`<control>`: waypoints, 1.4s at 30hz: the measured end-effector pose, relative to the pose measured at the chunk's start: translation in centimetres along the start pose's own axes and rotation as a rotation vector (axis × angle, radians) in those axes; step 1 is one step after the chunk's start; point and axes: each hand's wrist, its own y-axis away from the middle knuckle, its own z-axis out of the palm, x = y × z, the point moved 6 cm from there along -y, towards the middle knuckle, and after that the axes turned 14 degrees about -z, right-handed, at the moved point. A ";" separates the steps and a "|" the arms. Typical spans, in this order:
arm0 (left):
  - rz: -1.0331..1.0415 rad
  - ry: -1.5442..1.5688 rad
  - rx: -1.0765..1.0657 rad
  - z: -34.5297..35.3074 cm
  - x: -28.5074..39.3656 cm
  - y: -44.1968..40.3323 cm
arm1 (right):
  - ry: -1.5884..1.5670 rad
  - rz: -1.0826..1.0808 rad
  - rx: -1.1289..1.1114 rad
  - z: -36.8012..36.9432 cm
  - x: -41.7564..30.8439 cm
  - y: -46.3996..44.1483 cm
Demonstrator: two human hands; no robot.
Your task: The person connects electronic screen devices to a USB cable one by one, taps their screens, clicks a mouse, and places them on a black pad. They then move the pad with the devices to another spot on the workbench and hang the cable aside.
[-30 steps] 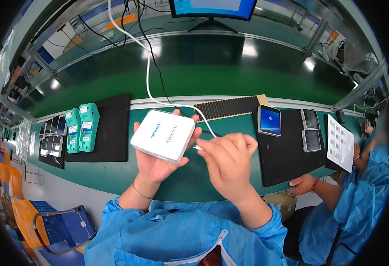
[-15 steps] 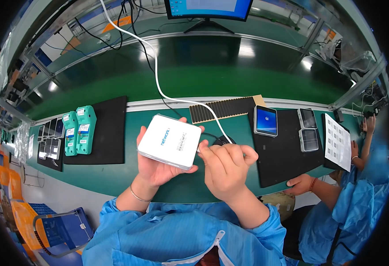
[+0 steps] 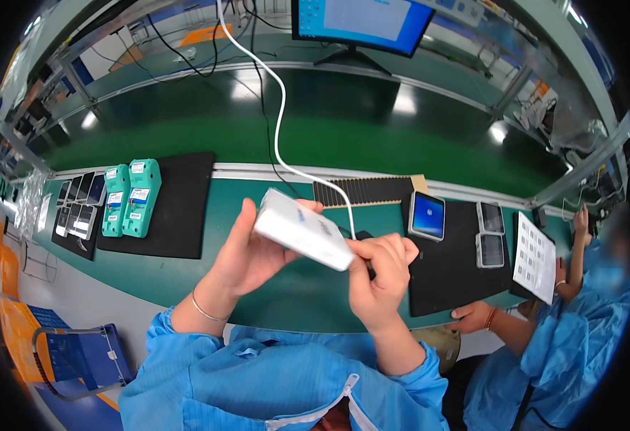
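Observation:
A flat white box-shaped device (image 3: 302, 228) with blurred print on its top is tilted over the bench, its right end lower. My left hand (image 3: 246, 255) grips it from the left, thumb up along the near corner and fingers underneath. At the device's right end, my right hand (image 3: 383, 276) is closed with thumb and forefinger pinched together. A white cable (image 3: 280, 129) hangs from above and runs down into that pinch. The cable's plug is hidden by my fingers, so I cannot tell whether it sits in the device.
Two green cases (image 3: 141, 201) lie on a black mat (image 3: 185, 208) at left, beside several small screens (image 3: 78, 215). To the right are a ridged strip (image 3: 365, 190), a lit-screen device (image 3: 427, 215) and a label sheet (image 3: 535, 258). A co-worker's hand (image 3: 471, 316) rests at the bench edge.
The device has tipped from nearly face-on to steeply tilted and shifted right. My right hand has moved slightly right with it, against its end. The whole view has turned a little.

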 end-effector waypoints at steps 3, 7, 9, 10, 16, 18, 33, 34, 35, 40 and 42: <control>0.219 -0.288 0.060 0.9 1.2 0.7 | -0.619 0.479 0.143 1.5 2.0 2.0; 0.281 -0.231 -0.061 1.9 2.2 -0.9 | -1.083 0.684 0.180 3.3 0.6 2.7; 0.331 -0.168 -0.112 3.1 2.8 -1.8 | -1.119 0.707 0.125 3.8 -0.2 2.9; 0.330 0.077 -0.218 4.0 3.0 -1.9 | -1.153 0.732 0.106 4.1 -0.7 3.0; 0.351 0.319 -0.328 2.6 1.9 -2.3 | -1.256 0.843 0.108 5.3 -1.0 4.4; 0.362 0.258 -0.261 2.4 1.5 -2.1 | -1.266 0.865 0.149 5.4 -0.9 4.6; 0.183 0.349 -0.189 -2.1 -0.1 -2.6 | 0.244 -0.033 -0.307 -0.2 4.9 7.4; 0.153 0.370 -0.140 -2.4 -0.5 -2.6 | 0.279 -0.024 -0.385 0.2 5.3 7.5; 0.123 0.387 -0.096 -2.6 -0.9 -2.7 | 0.319 -0.015 -0.460 0.4 5.7 7.7; 0.104 0.417 -0.138 -2.9 -1.5 -2.4 | 0.254 -0.006 -0.495 1.8 6.4 8.2; 0.103 0.396 -0.194 -2.7 -1.7 -2.3 | 0.253 -0.008 -0.503 2.0 6.4 8.3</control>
